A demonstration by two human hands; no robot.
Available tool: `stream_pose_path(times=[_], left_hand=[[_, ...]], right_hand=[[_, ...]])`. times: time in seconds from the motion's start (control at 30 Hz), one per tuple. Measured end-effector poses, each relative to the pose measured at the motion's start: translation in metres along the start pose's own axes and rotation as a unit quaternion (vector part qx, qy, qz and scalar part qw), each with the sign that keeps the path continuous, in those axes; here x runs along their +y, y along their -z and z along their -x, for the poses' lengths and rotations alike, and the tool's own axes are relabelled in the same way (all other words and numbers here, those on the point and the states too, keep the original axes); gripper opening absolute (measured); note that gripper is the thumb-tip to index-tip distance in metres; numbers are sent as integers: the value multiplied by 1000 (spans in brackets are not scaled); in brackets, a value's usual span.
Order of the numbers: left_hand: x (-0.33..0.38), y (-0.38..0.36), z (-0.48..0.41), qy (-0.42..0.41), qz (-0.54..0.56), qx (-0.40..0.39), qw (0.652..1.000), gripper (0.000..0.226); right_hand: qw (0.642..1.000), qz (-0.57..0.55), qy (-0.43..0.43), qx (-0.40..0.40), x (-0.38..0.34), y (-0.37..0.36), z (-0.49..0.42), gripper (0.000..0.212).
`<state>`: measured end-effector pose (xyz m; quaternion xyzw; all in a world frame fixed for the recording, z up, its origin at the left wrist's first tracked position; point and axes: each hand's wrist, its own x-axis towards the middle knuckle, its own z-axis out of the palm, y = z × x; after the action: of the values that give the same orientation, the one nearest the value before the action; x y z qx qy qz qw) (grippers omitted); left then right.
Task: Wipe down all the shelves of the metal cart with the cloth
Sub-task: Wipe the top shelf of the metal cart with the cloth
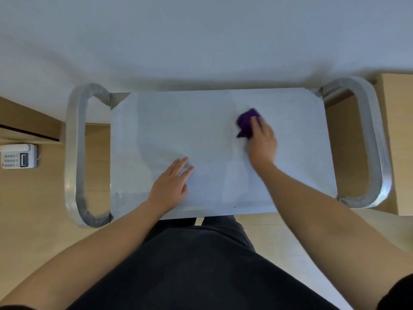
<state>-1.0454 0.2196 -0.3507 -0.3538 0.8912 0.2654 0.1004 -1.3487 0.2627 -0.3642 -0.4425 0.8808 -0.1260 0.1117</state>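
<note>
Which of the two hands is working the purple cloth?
The right hand, holding the purple cloth against the cart's top shelf; the left hand lies flat, fingers straight, holding nothing.

The person wears a black top (pixel 196 276) with short sleeves (pixel 399 291), forearms (pixel 107 238) bare.

Your shelf (pixel 212 142) is smooth pale metal with a dull sheen; its looped handles (pixel 71 153) are brushed metal. Your cloth (pixel 245 121) is soft purple fabric. The floor (pixel 44 198) looks like smooth wood, the phone (pixel 19 155) hard white plastic
</note>
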Motion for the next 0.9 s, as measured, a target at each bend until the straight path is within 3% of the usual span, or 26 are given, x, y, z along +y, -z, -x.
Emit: stream_pose_path(times=[0.07, 0.13, 0.2, 0.3, 0.4, 0.47, 0.57, 0.63, 0.7, 0.77, 0.83, 0.9], left_hand=[[-5, 2, 4, -8, -5, -11, 1000, 57], [-10, 4, 5, -15, -8, -22, 1000, 58], [-14, 5, 5, -18, -5, -26, 999, 59], [-18, 7, 5, -26, -7, -32, 999, 61], [-23, 12, 4, -43, -11, -28, 999, 60], [-26, 15, 5, -51, -8, -32, 998, 59], [-27, 17, 6, -48, 2, -36, 998, 58], [-27, 16, 6, -46, 12, -34, 998, 58], [-29, 15, 7, -46, 20, -31, 998, 59], [-33, 16, 8, -47, 22, -26, 998, 59], [-35, 16, 8, -50, 25, -22, 998, 60], [-35, 17, 6, -48, 19, -23, 998, 59]], right_hand=[[996, -10, -86, 8, 0, -2, 2, 60], [994, 4, -106, 14, -30, -17, 12, 61], [999, -15, -46, 10, -75, -36, 28, 63], [989, -33, 133, -53, -132, -52, 65, 66], [974, -16, 213, -73, -129, -46, 61, 66], [984, -14, 172, -38, -100, -40, 39, 61], [999, -46, -6, 4, -51, -22, 6, 65], [988, -66, -134, 24, -44, -15, -8, 70], [982, -56, -180, 31, -64, -20, -16, 69], [991, -53, -117, 34, -97, -35, -15, 66], [997, -72, 28, 10, -128, -55, -3, 63], [978, -47, 193, -59, -153, -61, 12, 63]])
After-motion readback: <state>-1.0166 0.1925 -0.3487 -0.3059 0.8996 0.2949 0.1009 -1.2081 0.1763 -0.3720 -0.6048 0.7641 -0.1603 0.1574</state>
